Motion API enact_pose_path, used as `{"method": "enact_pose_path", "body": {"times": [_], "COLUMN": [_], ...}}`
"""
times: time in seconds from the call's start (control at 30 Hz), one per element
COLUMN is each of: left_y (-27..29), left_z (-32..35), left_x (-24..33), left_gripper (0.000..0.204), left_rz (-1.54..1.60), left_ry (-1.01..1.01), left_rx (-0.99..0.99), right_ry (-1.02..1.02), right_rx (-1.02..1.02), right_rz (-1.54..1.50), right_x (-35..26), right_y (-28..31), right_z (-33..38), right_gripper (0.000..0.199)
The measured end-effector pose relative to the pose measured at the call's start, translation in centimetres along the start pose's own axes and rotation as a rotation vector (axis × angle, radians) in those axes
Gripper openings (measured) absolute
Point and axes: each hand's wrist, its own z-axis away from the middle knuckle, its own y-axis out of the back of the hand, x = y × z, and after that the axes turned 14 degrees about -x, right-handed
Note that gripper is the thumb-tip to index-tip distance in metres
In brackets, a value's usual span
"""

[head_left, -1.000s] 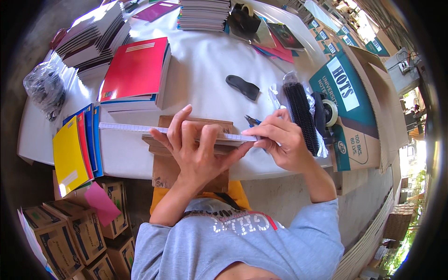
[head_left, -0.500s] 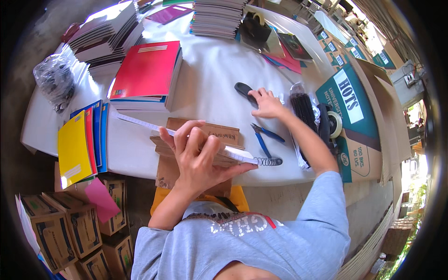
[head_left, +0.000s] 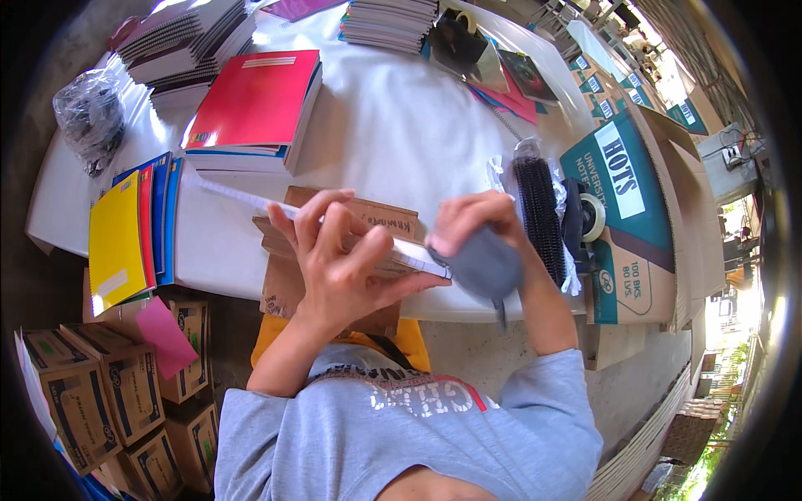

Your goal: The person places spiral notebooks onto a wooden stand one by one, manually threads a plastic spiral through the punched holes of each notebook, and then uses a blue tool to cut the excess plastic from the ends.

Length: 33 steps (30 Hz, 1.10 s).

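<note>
My left hand [head_left: 332, 259] grips a white-paged notebook [head_left: 242, 197], held tilted over the near edge of the table, its fingers curled over the top and the thumb stretched along the near side. Beneath it is a brown cardboard piece [head_left: 284, 280] with handwriting. My right hand [head_left: 480, 219] is closed round a dark grey, rounded oblong object [head_left: 486, 265], blurred by motion; I cannot make out its kind. It is close to the notebook's right end, where my left fingertips are. A thin dark tip juts out below the object.
Red notebooks [head_left: 255, 96] are stacked at left, beside fanned yellow, red and blue ones [head_left: 117, 234]. Black spiral coils [head_left: 539, 213] in plastic and a tape roll [head_left: 594, 219] lie at right by a large carton [head_left: 622, 192]. Boxes [head_left: 79, 409] stand lower left.
My right hand has taken the dark oblong object off the table and brought it nearer, to the notebook's right end. The pliers are now hidden. My left hand keeps its hold.
</note>
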Motion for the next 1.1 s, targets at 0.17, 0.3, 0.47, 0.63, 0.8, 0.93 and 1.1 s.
{"method": "enact_pose_path", "body": {"times": [0.17,0.3,0.47,0.63,0.8,0.93,1.1], "left_y": [-1.0,-0.9,-0.9,-0.9,-1.1,-1.0,-1.0], "left_z": [0.7,0.6,-0.1,-0.7,-0.6,-0.5,-0.9], "left_x": [-0.2,0.1,-0.8,-0.9,-0.7,-1.0,-0.9], "left_gripper": [0.046,0.048,0.043,0.069,0.081,0.092,0.092], "left_rz": [0.031,0.001,0.091,0.142,0.263,0.244,0.271], "left_ry": [-0.005,-0.031,-0.035,-0.040,-0.006,-0.015,-0.013], "left_rx": [0.067,0.090,0.046,0.103,0.139,0.046,0.127], "right_ry": [0.354,-0.080,0.066,0.267,0.135,-0.191,0.089], "right_rx": [-0.032,0.110,-0.057,-0.138,-0.064,0.085,-0.025], "right_rz": [0.017,0.387,0.414,0.146,0.446,0.678,0.357], "right_x": [-2.0,0.5,-1.9,-3.0,-2.5,-2.0,-2.6], "right_y": [-0.9,1.3,0.8,1.2,1.6,1.0,-0.2], "right_z": [-0.9,-0.4,-2.5,-3.5,-4.2,-3.8,-4.8], "right_gripper": [0.006,0.012,0.008,0.011,0.015,0.010,0.019]}}
